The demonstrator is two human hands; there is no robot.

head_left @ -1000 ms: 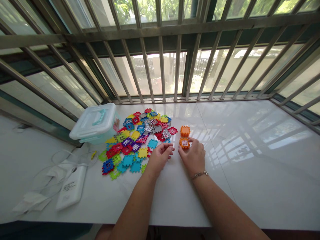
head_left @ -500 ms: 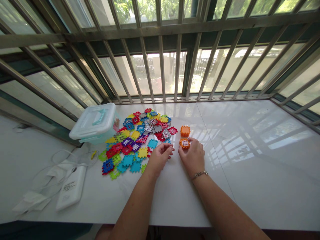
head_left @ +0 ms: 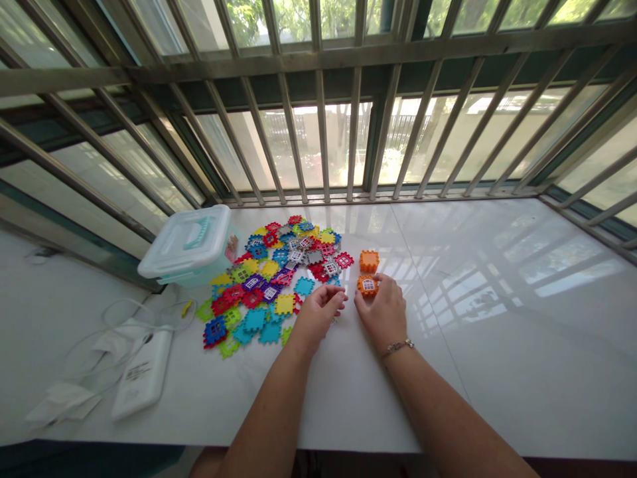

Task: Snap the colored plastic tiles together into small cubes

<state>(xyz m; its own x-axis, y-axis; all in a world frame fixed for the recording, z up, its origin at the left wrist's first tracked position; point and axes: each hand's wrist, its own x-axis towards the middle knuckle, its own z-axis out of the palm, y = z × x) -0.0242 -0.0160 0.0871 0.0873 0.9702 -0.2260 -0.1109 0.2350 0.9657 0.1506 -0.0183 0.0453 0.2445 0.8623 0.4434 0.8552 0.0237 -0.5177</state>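
Orange block [head_left: 367, 286] against right hand [head_left: 384, 313]

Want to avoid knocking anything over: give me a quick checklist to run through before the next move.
Right hand on the near orange block: ok, touching it.
Far orange block: ok, standing apart from the near one.
Left hand: cannot tell whether it holds anything small.
Tiles: ok, lying in a flat heap to the left of both blocks.
Plastic box: ok, lid shut.
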